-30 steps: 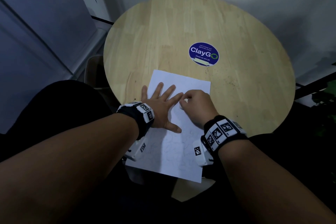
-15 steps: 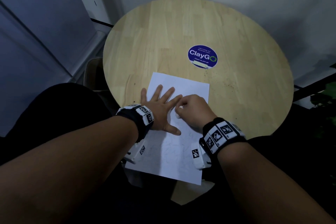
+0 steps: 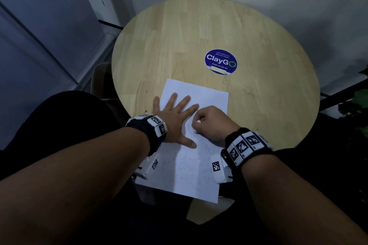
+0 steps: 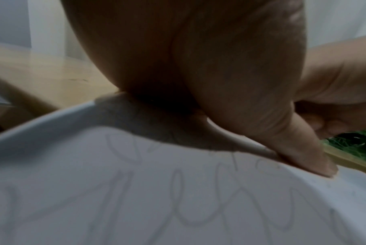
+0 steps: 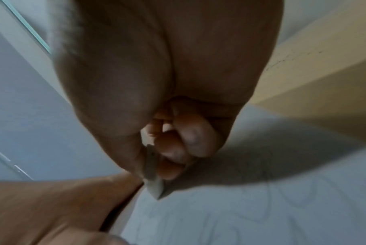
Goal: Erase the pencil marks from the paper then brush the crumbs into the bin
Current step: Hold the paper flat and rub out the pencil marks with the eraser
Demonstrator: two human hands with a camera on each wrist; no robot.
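Eraser (image 5: 154, 187) pinched in right hand (image 3: 211, 123), tip on paper (image 3: 199, 175)

Left hand (image 3: 175, 119) lies flat, palm down, fingers spread and thumb out to the side. Right hand (image 3: 211, 123) is curled just beside it, fingers and thumb pinching a small eraser (image 5: 154, 187); both forearms reach forward

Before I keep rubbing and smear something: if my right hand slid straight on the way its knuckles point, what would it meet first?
Probably the left hand: the right hand, gripping the eraser, points at its spread fingers pressing the paper. Depth is unclear.
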